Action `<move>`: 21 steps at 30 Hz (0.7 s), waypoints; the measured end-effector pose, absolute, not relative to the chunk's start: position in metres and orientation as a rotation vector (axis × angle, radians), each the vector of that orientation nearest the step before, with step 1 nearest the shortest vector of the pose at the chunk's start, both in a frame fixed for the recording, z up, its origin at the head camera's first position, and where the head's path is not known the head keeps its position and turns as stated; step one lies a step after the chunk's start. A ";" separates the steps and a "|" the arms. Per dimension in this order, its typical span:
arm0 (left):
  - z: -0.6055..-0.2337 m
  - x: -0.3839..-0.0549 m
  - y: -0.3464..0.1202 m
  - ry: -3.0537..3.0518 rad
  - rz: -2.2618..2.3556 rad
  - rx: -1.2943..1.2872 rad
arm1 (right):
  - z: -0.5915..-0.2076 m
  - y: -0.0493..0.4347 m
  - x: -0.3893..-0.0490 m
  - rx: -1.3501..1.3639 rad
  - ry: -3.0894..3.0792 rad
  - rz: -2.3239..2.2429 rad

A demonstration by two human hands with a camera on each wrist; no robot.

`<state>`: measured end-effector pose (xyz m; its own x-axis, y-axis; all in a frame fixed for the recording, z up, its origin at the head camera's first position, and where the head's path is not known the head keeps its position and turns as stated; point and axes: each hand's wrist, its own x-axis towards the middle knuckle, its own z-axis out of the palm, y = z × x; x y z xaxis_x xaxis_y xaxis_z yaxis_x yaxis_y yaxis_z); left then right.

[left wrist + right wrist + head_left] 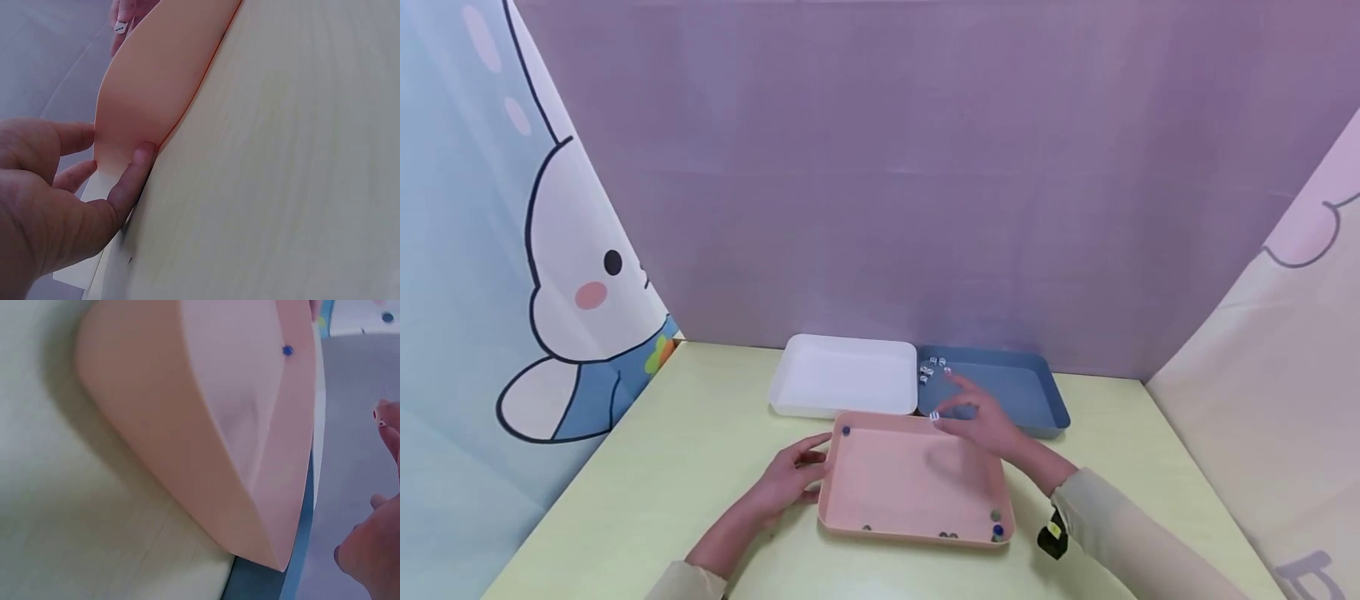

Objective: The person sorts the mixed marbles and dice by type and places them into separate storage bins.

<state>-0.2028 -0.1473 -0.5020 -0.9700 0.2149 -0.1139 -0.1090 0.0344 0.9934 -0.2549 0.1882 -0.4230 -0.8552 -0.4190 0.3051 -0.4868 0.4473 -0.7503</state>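
My right hand [983, 423] pinches a small die [935, 416] in its fingertips over the far edge of the pink tray [902, 487]. My left hand [786, 478], loosely spread, touches that tray's left edge, likely to steady it. More dice [928, 372] lie inside the left edge of the blue tray [1018, 393].

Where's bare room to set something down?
White tray: whole floor. Blue tray: right part, beyond the dice. Table: left of the left hand, and between blue tray and right curtain. Crowded: blue tray's left end, dice plus right hand nearby; pink tray's near right corner, small balls.
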 end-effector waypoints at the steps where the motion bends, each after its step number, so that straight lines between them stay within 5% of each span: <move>1: -0.502 -0.202 -0.147 2.076 2.033 0.113 | -0.420 0.188 -0.255 0.789 -2.596 1.422; 21: -0.503 -0.203 -0.147 2.059 2.048 0.106 | -0.448 0.202 -0.332 0.328 -2.542 1.637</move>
